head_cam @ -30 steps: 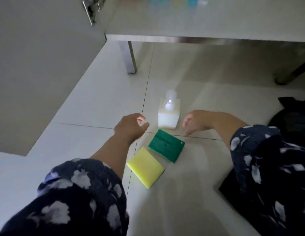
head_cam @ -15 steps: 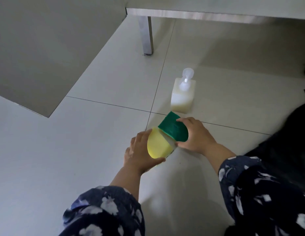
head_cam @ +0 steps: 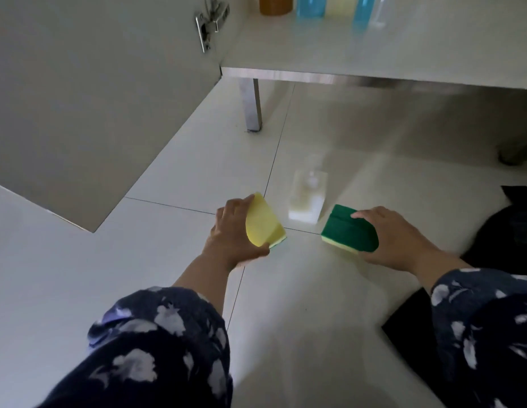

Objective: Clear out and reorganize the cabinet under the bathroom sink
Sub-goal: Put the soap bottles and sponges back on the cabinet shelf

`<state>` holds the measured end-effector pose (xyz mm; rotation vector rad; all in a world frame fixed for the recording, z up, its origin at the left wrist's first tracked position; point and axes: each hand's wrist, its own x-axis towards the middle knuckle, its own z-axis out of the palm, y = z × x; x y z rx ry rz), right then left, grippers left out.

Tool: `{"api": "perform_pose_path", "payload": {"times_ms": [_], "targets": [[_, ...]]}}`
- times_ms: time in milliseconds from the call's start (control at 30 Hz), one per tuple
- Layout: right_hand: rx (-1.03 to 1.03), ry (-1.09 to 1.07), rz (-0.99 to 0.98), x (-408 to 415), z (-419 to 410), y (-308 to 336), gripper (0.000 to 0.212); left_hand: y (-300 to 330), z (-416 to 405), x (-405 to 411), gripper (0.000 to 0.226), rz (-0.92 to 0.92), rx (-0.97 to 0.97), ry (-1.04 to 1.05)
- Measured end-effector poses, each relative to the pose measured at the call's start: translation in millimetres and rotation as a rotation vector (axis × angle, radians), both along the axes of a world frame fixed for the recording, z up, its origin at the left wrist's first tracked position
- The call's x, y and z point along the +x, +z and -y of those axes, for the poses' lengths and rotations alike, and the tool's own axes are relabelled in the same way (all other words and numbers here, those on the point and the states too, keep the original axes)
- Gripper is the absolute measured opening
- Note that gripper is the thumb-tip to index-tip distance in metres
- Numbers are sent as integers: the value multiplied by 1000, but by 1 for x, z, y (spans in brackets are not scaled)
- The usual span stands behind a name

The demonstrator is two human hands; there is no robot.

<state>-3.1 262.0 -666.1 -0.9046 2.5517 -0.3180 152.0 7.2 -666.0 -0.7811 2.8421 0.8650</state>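
Sponges are in both hands, lifted just off the floor tiles (head_cam: 329, 304): the left hand (head_cam: 231, 234) has its grip clamped on the yellow-faced sponge (head_cam: 263, 222), bent into a curve against the palm, and the right hand (head_cam: 394, 234) has its grip closed on the green-faced sponge (head_cam: 349, 228), fingers over the scouring side. Between the two grips and slightly beyond them stands the clear soap dispenser (head_cam: 307, 198), blurred, near both sponges but touching neither. Ahead of and above both grips lies the cabinet shelf (head_cam: 403, 51), where coloured bottles (head_cam: 310, 5) line the back. Both forearms reach forward, nearly parallel, wrists low. My judgement: the sponges go forward and up to the shelf; each hand is about equally near, and the green one's long axis runs crosswise.
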Motion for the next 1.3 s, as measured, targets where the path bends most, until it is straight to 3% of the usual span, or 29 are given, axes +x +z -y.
{"api": "perform_pose_path", "payload": {"times_ms": [300, 567, 767, 1100, 1300], "targets": [[-201, -100, -224, -79, 14, 90, 74, 84, 42, -107, 108, -210, -164, -113], [-406, -105, -298, -138, 79, 122, 71, 118, 68, -188, 105, -336, -213, -164], [-474, -143, -319, -201, 117, 150, 71, 149, 91, -248, 104, -329, -240, -184], [-354, -83, -235, -254, 148, 208, 69, 156, 86, -286, 101, -162, -123, 81], [-423, -46, -226, -301, 210, 205, 69, 139, 123, -354, 96, -202, -131, 222]]}}
